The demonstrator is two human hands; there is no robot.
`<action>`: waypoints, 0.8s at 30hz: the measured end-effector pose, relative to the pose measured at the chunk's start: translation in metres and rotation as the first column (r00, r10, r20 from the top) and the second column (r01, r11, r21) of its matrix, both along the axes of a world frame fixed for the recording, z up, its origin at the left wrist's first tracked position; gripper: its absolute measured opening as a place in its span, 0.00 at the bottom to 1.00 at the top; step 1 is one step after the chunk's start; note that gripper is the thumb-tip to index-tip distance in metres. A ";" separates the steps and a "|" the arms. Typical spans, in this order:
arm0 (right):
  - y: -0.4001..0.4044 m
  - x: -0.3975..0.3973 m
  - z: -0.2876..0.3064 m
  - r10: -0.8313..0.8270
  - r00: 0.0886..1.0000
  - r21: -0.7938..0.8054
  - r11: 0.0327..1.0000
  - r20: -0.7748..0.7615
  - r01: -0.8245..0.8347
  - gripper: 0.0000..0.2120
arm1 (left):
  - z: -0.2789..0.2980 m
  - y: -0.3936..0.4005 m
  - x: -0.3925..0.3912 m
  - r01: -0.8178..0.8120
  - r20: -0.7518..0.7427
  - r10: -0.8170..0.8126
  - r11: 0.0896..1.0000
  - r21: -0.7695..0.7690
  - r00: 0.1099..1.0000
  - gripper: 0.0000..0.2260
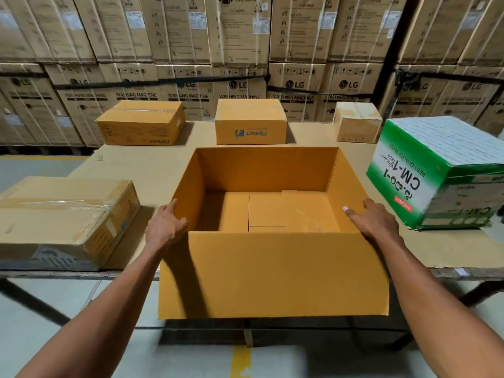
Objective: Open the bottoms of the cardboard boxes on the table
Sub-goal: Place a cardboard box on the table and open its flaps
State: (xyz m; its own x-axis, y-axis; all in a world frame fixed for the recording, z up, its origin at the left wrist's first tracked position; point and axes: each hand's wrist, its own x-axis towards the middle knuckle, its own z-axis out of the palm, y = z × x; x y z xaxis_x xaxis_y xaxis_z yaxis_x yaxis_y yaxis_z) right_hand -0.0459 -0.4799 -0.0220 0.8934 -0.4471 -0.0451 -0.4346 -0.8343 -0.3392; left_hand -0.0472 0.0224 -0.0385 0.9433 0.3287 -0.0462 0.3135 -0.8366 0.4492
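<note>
Open-topped cardboard box [272, 271] at worktop [152, 170] near edge, centre, overhanging toward 6 o'clock. Left hand [166, 225] clasping left wall rim at 9 o'clock; right hand [376, 219] clasping right wall rim at 3 o'clock. Flipkart box [251, 124] at 12 o'clock, sealed.

The open box [272, 274] in front of me is plain orange-tan cardboard inside and out. At two o'clock sits a green and white box [436, 173] with black lettering and a small red label, and at twelve o'clock a tan box [251, 122] carries a blue logo. At nine o'clock a paler tan box [62, 222] is striped with glossy clear tape.
</note>
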 end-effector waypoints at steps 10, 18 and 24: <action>0.019 -0.049 0.009 -0.064 0.955 0.203 0.979 0.290 0.004 0.27 | 0.017 -0.045 -0.026 0.162 0.334 -0.217 0.969 0.185 0.917 0.25; 0.012 -0.138 0.002 -0.367 0.801 0.629 0.777 0.474 -0.016 0.11 | 0.040 -0.208 -0.094 0.588 0.469 -0.422 0.753 -0.296 0.776 0.15; -0.049 -0.182 -0.018 -0.514 0.750 0.774 0.633 0.416 0.004 0.11 | 0.018 -0.348 -0.139 0.721 0.427 -0.582 0.526 -0.452 0.692 0.10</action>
